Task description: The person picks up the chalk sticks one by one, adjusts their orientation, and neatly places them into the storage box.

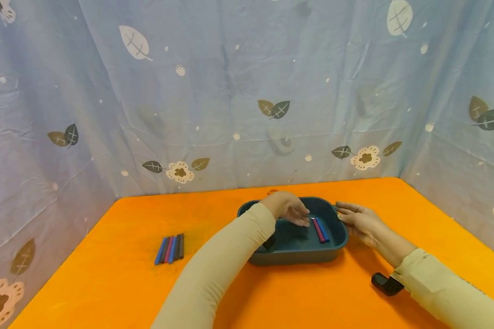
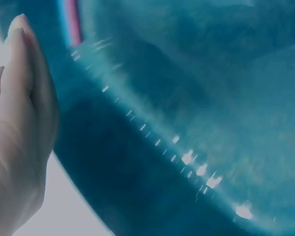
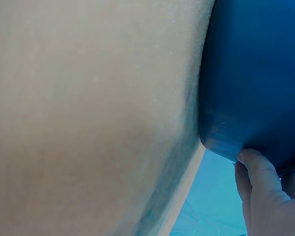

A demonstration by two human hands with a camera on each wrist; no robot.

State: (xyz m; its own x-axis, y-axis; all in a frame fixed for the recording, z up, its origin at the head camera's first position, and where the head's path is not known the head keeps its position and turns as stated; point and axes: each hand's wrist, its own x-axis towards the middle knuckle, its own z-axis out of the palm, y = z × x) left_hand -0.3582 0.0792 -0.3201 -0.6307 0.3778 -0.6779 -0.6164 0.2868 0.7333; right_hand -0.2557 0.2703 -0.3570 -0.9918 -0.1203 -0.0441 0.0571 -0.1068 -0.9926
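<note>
A dark blue-green tub [image 1: 296,258] with rounded corners stands on the orange table. Inside it, near the right end, a magenta stick [image 1: 318,230] and a blue stick [image 1: 323,230] lie side by side. My left hand [image 1: 293,211] hovers over the tub's inside, left of these sticks. Its fingers look loosely extended in the left wrist view, with nothing seen in them. My right hand [image 1: 360,221] holds the tub's right end at the rim. In the right wrist view its fingers [image 3: 259,169] pinch the tub's edge.
Several slim sticks [image 1: 169,249], blue, magenta and dark, lie in a row on the orange table [image 1: 86,265] at the left. Behind and on both sides hangs a leaf-patterned curtain [image 1: 230,68]. A black device [image 1: 387,284] is strapped at the right wrist.
</note>
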